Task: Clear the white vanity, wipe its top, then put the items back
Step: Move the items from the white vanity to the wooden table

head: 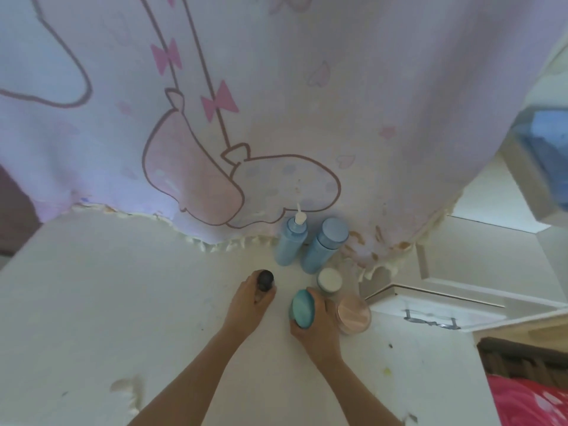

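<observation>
White vanity [123, 302], left hand [246, 305] holds upright bottle [265, 280], right hand [319, 327] holds left-tilted jar [302, 309]

Left hand [249, 303]: bottle [265, 280]; right hand [320, 329]: jar [302, 309]

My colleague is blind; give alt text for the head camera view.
On a white vanity top, the left hand grips a dark-capped bottle and the right hand grips a teal-lidded container. Nearby stand a blue pump bottle, a blue capped bottle, a white-lidded jar and a pink-lidded jar, before a pastel cloth.
</observation>
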`<state>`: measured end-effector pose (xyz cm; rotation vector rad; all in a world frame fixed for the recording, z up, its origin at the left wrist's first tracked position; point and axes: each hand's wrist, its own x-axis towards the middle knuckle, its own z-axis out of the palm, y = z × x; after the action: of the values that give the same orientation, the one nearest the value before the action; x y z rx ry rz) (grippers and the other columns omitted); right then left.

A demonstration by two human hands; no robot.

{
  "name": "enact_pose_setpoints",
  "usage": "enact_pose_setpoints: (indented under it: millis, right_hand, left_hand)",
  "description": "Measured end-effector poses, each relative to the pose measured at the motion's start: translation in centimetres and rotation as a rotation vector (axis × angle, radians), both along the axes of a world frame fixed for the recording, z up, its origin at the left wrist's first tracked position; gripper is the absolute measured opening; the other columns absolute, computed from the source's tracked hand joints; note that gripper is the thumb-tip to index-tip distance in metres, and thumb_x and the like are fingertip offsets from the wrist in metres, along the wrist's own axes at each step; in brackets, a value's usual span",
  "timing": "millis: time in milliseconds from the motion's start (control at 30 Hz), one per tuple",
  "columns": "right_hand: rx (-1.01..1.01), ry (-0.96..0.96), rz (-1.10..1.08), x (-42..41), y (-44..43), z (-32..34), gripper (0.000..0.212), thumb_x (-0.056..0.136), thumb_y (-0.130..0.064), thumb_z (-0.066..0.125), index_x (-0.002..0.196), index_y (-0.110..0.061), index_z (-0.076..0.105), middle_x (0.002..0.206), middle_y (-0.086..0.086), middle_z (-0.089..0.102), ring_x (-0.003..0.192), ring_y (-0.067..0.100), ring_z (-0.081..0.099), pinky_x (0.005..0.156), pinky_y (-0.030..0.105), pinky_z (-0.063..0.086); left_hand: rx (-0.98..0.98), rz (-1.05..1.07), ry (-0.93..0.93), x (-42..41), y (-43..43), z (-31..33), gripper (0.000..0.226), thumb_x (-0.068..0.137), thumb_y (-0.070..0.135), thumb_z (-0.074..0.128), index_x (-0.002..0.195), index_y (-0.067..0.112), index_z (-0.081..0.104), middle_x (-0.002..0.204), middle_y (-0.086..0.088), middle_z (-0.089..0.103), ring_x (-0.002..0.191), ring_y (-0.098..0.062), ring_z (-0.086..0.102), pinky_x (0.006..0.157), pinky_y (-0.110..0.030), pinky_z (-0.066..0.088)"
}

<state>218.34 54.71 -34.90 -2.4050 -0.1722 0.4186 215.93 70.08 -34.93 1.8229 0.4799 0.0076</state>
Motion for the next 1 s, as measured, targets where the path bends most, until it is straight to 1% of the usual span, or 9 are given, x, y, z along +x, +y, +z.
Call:
enact_pose_setpoints:
  millis: [133, 233, 300, 467, 600, 733, 867, 933, 1000]
  right_hand:
    - [0.071, 0.048, 0.042, -0.7, -0.3, 0.4, 0.069, 0.068, -0.016, 0.075, 0.128, -0.023, 0.041, 0.118, 0.003, 0.042, 0.114, 0.021, 0.046, 0.080, 0.010, 0.025]
    - [0.130, 0.052, 0.088, -1.8, -0.6, 0.7, 0.065, 0.056, -0.029, 0.067, 0.108, -0.047, 0.033, 0.113, 0.001, 0.044, 0.102, 0.014, 0.046, 0.077, 0.002, 0.031]
    - [0.158, 0.051, 0.134, -2.5, -0.5, 1.4, 0.063, 0.053, -0.030, 0.062, 0.102, -0.051, 0.027, 0.110, -0.001, 0.042, 0.098, 0.009, 0.042, 0.078, -0.003, 0.030]
    - [0.226, 0.001, 0.327, -2.0, 0.7, 3.8, 0.067, 0.051, -0.037, 0.064, 0.112, -0.040, 0.034, 0.108, -0.005, 0.040, 0.098, 0.008, 0.042, 0.077, -0.003, 0.030]
    - [0.298, -0.009, 0.526, -1.5, 2.8, 5.6, 0.065, 0.066, -0.014, 0.074, 0.114, -0.038, 0.038, 0.104, -0.011, 0.040, 0.095, 0.006, 0.044, 0.073, -0.001, 0.034]
    - [0.343, 0.030, 0.757, -2.3, 5.6, 6.3, 0.066, 0.067, -0.009, 0.075, 0.111, -0.041, 0.038, 0.108, -0.006, 0.042, 0.096, 0.007, 0.046, 0.071, 0.000, 0.036]
    - [0.342, 0.062, 0.942, -5.6, 8.0, 7.0, 0.065, 0.068, -0.010, 0.076, 0.113, -0.039, 0.039, 0.111, -0.004, 0.043, 0.097, 0.007, 0.046, 0.071, -0.002, 0.035]
    - [0.340, 0.055, 1.019, -7.5, 8.9, 7.4, 0.063, 0.070, -0.013, 0.075, 0.118, -0.035, 0.041, 0.112, -0.004, 0.043, 0.097, 0.007, 0.047, 0.072, 0.000, 0.036]
    - [0.340, 0.025, 1.093, -9.5, 9.7, 7.9, 0.063, 0.070, -0.015, 0.075, 0.122, -0.033, 0.042, 0.112, -0.005, 0.042, 0.098, 0.006, 0.046, 0.074, 0.003, 0.035]
  left_hand:
    - [-0.095, 0.029, -0.111, -1.9, 0.2, 1.5, 0.015, 0.082, 0.019, 0.058, 0.081, 0.027, 0.045, 0.078, 0.007, 0.049, 0.066, -0.003, 0.045, 0.063, -0.007, 0.038]
    - [-0.128, 0.079, -0.166, -3.5, 0.8, 2.5, 0.024, 0.065, 0.040, 0.055, 0.081, 0.024, 0.046, 0.074, 0.008, 0.047, 0.058, 0.003, 0.044, 0.059, -0.009, 0.038]
    - [-0.138, 0.155, -0.182, -4.6, 1.4, 2.9, 0.035, 0.054, 0.049, 0.050, 0.080, 0.026, 0.049, 0.072, 0.009, 0.050, 0.056, 0.004, 0.046, 0.059, -0.009, 0.039]
    - [-0.108, 0.308, -0.214, -7.8, 2.1, 4.7, 0.017, 0.068, 0.028, 0.051, 0.085, 0.031, 0.051, 0.083, 0.009, 0.057, 0.072, 0.001, 0.053, 0.065, -0.007, 0.041]
    - [-0.043, 0.505, -0.215, -12.0, 2.4, 5.3, 0.013, 0.080, 0.022, 0.057, 0.090, 0.030, 0.053, 0.089, 0.008, 0.058, 0.080, -0.003, 0.053, 0.064, -0.006, 0.041]
    - [0.018, 0.704, -0.167, -17.6, 2.0, 5.9, 0.014, 0.089, 0.014, 0.056, 0.099, 0.023, 0.054, 0.095, 0.009, 0.058, 0.088, 0.000, 0.053, 0.072, -0.009, 0.039]
    - [0.048, 0.916, -0.168, -23.6, 1.6, 6.5, 0.023, 0.068, 0.042, 0.061, 0.086, 0.030, 0.055, 0.084, 0.002, 0.061, 0.081, -0.011, 0.057, 0.074, -0.023, 0.042]
    - [0.049, 0.990, -0.188, -25.9, 1.5, 7.0, 0.008, 0.081, 0.025, 0.062, 0.080, 0.023, 0.054, 0.076, 0.001, 0.058, 0.074, -0.013, 0.055, 0.071, -0.025, 0.041]
    - [0.058, 1.037, -0.207, -27.9, 1.5, 7.3, 0.012, 0.086, 0.013, 0.058, 0.078, 0.019, 0.052, 0.073, 0.000, 0.055, 0.072, -0.015, 0.053, 0.069, -0.024, 0.039]
